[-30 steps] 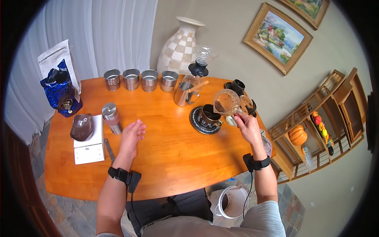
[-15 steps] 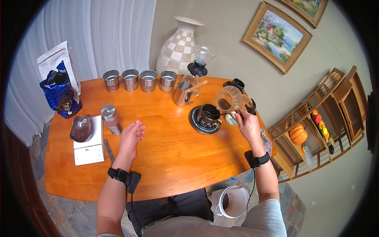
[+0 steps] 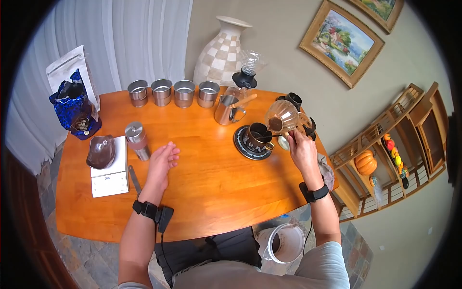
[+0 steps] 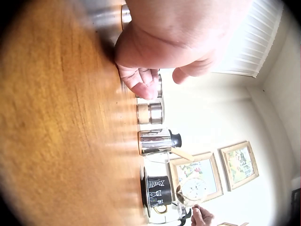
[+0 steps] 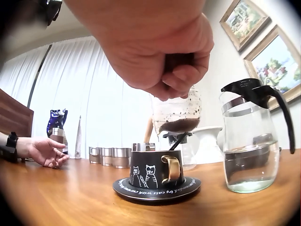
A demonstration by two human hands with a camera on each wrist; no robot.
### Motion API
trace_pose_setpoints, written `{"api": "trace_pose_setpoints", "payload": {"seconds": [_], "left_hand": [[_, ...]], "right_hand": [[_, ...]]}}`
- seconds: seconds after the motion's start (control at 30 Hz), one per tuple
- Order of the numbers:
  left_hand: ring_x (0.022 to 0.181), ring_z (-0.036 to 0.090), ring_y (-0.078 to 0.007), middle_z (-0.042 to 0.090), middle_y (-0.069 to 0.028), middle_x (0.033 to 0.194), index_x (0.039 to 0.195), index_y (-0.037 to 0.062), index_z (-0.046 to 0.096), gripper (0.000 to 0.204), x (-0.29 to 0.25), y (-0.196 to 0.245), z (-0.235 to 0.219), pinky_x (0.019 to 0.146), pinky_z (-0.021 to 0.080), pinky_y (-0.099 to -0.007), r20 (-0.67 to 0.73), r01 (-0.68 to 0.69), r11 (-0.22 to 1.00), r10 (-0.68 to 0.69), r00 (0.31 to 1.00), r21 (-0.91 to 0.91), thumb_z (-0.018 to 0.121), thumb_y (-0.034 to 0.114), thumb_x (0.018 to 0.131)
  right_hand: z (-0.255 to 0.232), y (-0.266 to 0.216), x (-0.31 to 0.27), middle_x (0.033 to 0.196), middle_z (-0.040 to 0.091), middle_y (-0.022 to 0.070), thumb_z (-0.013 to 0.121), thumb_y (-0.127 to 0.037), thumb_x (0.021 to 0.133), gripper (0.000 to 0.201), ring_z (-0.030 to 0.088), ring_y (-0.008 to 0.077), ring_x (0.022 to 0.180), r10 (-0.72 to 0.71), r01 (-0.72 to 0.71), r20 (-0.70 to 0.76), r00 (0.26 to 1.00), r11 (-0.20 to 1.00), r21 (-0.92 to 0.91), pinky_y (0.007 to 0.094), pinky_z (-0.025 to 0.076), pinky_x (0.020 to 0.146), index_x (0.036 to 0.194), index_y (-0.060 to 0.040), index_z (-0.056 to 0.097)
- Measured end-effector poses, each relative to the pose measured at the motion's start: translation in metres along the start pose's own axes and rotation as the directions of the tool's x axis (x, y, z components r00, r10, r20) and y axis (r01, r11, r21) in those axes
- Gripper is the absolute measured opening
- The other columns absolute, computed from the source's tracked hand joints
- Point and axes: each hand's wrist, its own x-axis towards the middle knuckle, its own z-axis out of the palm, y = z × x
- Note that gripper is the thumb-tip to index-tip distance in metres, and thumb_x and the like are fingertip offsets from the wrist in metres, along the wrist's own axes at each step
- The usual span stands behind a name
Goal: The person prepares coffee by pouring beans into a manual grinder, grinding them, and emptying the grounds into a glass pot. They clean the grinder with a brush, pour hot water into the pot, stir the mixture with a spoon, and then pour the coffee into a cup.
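My right hand (image 3: pixel 304 153) grips the handle of a clear glass server (image 3: pixel 282 116) and holds it tilted above a black cat-patterned cup (image 3: pixel 257 136). Brown liquid or residue lies low in the glass in the right wrist view (image 5: pixel 178 125); which, I cannot tell. The cup (image 5: pixel 156 167) stands on a black saucer (image 5: pixel 155 195), a dark thin spoon or stick in it. My left hand (image 3: pixel 162 164) rests on the table, fingers loosely curled and holding nothing, beside a steel grinder (image 3: pixel 137 140).
A glass pitcher of water with a black lid (image 5: pixel 249 141) stands right of the cup. Behind are a steel jug (image 3: pixel 225 111), several steel cups (image 3: pixel 184 94) and a dripper (image 3: pixel 244 78). At left are a white scale (image 3: pixel 109 180) with a brown dish and a blue bag (image 3: pixel 75 113).
The glass in my right hand has moved slightly right and up, and its tilt has changed. My left hand has stayed in place on the table.
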Motion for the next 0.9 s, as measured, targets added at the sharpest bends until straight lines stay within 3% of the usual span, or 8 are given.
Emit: {"api": "trace_pose_setpoints", "payload": {"seconds": [0.23, 0.53, 0.63, 0.9], "left_hand": [[0.080, 0.055, -0.0104, 0.064, -0.0030, 0.093, 0.104, 0.0055, 0.060, 0.032, 0.001, -0.002, -0.001, 0.070, 0.044, -0.0253, -0.008, -0.005, 1.000, 0.005, 1.000, 0.006, 0.058, 0.036, 0.096], [0.081, 0.055, -0.0104, 0.064, -0.0033, 0.094, 0.104, 0.0055, 0.060, 0.032, 0.003, -0.003, -0.001, 0.070, 0.044, -0.0252, -0.015, -0.001, 1.000, 0.001, 1.000, 0.008, 0.059, 0.037, 0.096], [0.081, 0.055, -0.0103, 0.064, -0.0032, 0.094, 0.104, 0.0055, 0.060, 0.033, 0.004, -0.004, -0.001, 0.071, 0.043, -0.0253, -0.011, -0.001, 1.000, 0.001, 1.000, 0.008, 0.059, 0.037, 0.096], [0.081, 0.056, -0.0095, 0.064, -0.0022, 0.092, 0.106, 0.0054, 0.060, 0.031, -0.001, 0.001, 0.001, 0.071, 0.044, -0.0233, -0.014, 0.010, 1.000, -0.010, 1.000, 0.004, 0.057, 0.035, 0.098]], "right_hand": [[0.005, 0.003, 0.001, 0.075, 0.065, 0.0156, 0.059, -0.018, 0.093, 0.014, 0.063, 0.0354, 0.059, -0.123, 0.115, -0.049, 0.991, 0.982, -0.152, 0.0438, 0.051, 0.051, 0.094, -0.0042, 0.059], [0.005, -0.002, 0.002, 0.070, 0.062, 0.0126, 0.059, -0.020, 0.094, 0.016, 0.063, 0.0303, 0.055, -0.204, 0.173, -0.065, 0.977, 0.930, -0.324, 0.0391, 0.050, 0.046, 0.098, -0.0045, 0.057], [0.008, -0.002, 0.001, 0.073, 0.061, 0.0127, 0.062, -0.017, 0.091, 0.019, 0.063, 0.0316, 0.060, -0.171, 0.150, -0.043, 0.984, 0.940, -0.306, 0.0406, 0.050, 0.050, 0.105, -0.0047, 0.058], [0.013, -0.003, 0.001, 0.069, 0.060, 0.0111, 0.062, -0.020, 0.092, 0.019, 0.063, 0.0262, 0.057, -0.258, 0.213, -0.094, 0.962, 0.918, -0.334, 0.0368, 0.050, 0.047, 0.100, -0.0037, 0.058]]}}
